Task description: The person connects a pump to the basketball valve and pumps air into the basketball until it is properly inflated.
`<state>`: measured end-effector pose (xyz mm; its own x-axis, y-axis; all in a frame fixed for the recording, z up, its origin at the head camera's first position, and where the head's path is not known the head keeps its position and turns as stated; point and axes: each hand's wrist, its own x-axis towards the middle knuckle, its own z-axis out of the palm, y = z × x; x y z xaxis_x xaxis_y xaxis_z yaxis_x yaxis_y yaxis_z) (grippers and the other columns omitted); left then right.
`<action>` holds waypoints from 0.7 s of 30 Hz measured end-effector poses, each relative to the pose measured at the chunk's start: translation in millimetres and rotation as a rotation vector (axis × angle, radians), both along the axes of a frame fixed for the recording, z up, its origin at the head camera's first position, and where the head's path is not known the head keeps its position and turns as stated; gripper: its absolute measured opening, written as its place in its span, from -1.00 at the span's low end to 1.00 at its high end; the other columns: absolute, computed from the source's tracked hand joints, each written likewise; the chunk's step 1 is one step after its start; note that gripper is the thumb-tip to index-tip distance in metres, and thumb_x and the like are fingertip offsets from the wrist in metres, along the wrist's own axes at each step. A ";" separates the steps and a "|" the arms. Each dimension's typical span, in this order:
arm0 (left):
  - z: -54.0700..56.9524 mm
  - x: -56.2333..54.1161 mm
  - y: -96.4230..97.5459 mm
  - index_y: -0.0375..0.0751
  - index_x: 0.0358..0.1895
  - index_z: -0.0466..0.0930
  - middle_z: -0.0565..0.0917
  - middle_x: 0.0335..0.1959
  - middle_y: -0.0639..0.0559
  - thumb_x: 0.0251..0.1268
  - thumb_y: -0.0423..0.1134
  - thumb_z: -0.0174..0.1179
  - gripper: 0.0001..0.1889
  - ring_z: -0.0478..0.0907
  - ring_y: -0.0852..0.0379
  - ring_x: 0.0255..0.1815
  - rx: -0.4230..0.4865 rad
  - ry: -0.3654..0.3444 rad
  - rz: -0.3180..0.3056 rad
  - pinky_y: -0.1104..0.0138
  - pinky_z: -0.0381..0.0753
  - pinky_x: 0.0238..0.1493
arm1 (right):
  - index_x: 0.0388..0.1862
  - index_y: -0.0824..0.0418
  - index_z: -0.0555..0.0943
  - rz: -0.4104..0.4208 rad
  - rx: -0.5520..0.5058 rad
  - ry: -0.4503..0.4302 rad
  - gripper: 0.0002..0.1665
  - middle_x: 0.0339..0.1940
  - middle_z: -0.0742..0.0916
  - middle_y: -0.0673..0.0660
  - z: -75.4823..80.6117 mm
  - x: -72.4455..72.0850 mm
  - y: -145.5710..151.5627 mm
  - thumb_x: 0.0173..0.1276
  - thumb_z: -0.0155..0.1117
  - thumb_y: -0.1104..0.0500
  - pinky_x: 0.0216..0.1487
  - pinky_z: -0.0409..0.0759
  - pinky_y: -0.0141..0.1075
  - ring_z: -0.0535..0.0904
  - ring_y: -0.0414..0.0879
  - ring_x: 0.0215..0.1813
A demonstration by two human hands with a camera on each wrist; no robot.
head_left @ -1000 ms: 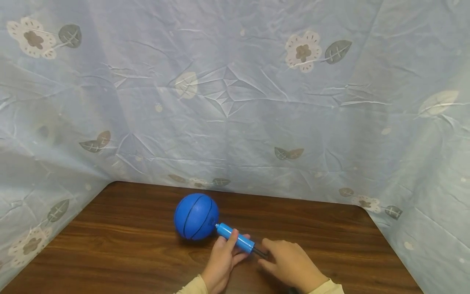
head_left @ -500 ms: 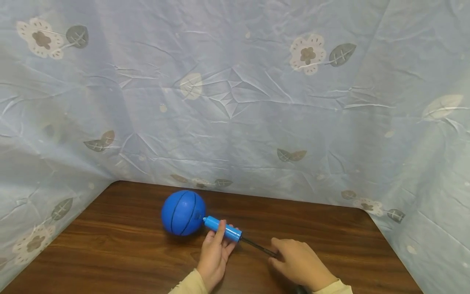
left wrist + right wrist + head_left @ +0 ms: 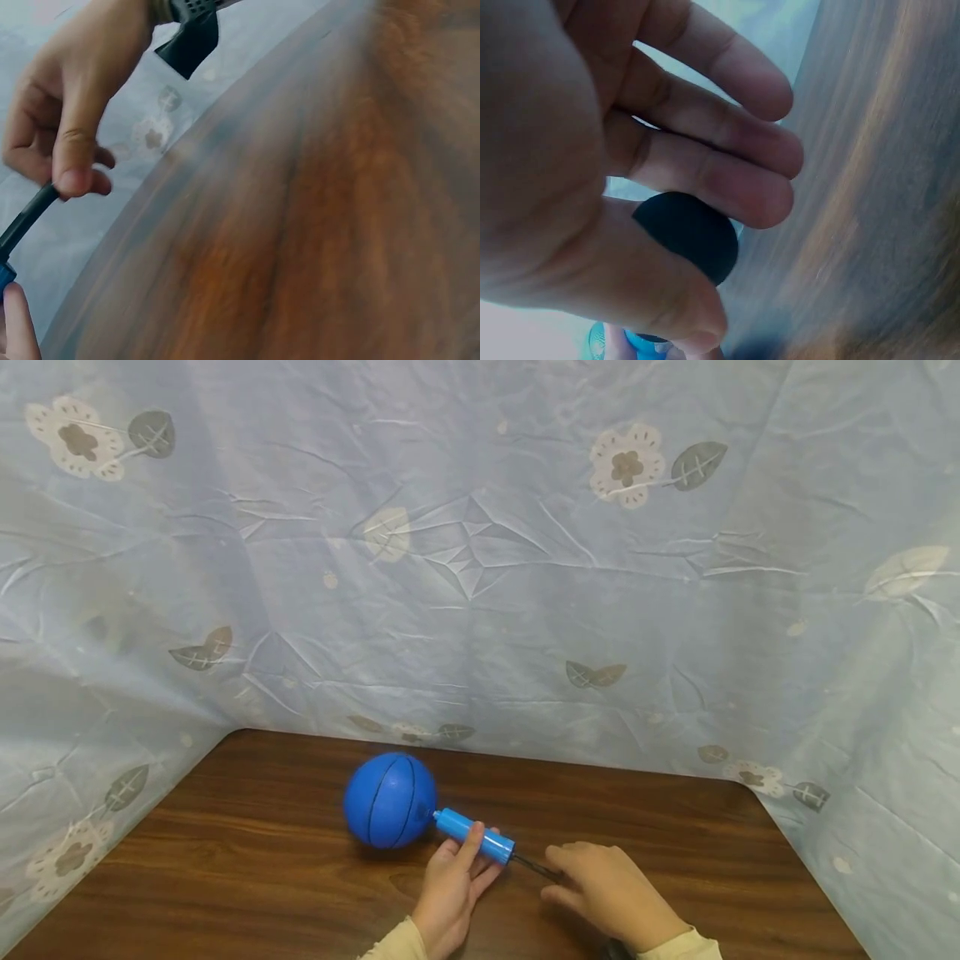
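Observation:
A blue ball with black seam lines (image 3: pixel 390 800) sits on the table. My left hand (image 3: pixel 452 887) holds the light blue barrel of a hand pump (image 3: pixel 474 835), thumb on top and fingers beneath. The pump's narrow tip meets the ball's right side. From the barrel's other end a dark rod (image 3: pixel 532 865) runs to my right hand (image 3: pixel 611 889). In the right wrist view, thumb and fingers pinch the pump's round black handle end (image 3: pixel 690 232); the other fingers are extended. The left wrist view shows my right hand (image 3: pixel 79 105) at the rod's end.
The brown wood-grain table (image 3: pixel 247 860) has rounded far corners. Pale blue curtain with flowers and leaves (image 3: pixel 465 635) hangs behind it and along both sides. A dark device (image 3: pixel 191 45) is strapped to my right wrist.
The rod first slid out of the barrel as ball and barrel shifted left. Since then it has gone partly back in, with ball and barrel returning to the right.

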<state>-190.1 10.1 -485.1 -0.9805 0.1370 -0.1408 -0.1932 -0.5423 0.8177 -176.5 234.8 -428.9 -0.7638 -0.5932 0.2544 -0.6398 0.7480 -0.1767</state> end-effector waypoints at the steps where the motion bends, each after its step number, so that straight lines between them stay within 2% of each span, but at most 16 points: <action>1: 0.6 1.5 1.4 -0.48 0.38 0.20 0.56 0.33 -0.31 0.59 0.07 0.12 -0.32 0.58 -0.06 0.31 0.000 0.002 -0.011 0.02 0.55 0.33 | -0.36 -0.03 0.47 0.003 -0.005 0.016 -0.63 -0.51 0.45 -0.27 0.1 0.1 -0.9 0.27 0.53 -0.07 -0.55 0.37 -0.50 0.26 -0.40 -0.51; 4: 0.8 4.9 5.6 -0.51 0.35 0.21 0.56 0.32 -0.34 0.61 0.03 0.11 -0.35 0.58 -0.08 0.30 -0.002 0.007 -0.041 0.03 0.56 0.32 | -0.37 -0.04 0.46 0.012 -0.020 0.032 -0.62 -0.51 0.44 -0.28 0.2 0.4 -4.0 0.26 0.54 -0.07 -0.55 0.37 -0.50 0.26 -0.40 -0.51; 11: -1.4 8.7 12.3 -0.53 0.35 0.20 0.58 0.29 -0.36 0.60 0.00 0.14 -0.35 0.62 -0.08 0.27 0.003 0.003 -0.093 0.04 0.59 0.28 | -0.30 -0.05 0.55 0.005 -0.028 -0.008 -0.72 -0.47 0.51 -0.30 -0.5 0.8 -7.7 0.31 0.49 -0.09 -0.51 0.41 -0.49 0.31 -0.41 -0.49; 21: -0.7 5.2 7.4 -0.53 0.40 0.17 0.58 0.29 -0.32 0.61 0.13 0.07 -0.25 0.62 -0.03 0.23 -0.066 0.051 -0.091 0.04 0.62 0.26 | -0.40 -0.04 0.46 -0.039 -0.084 -0.071 -0.63 -0.55 0.46 -0.25 -2.0 2.8 -9.5 0.36 0.47 -0.11 -0.59 0.35 -0.49 0.27 -0.43 -0.56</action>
<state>-185.0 17.5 -485.8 -0.9707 0.2176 -0.1024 -0.1960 -0.4691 0.8611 -173.7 225.2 -430.9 -0.8039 -0.5414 0.2461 -0.5939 0.7529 -0.2837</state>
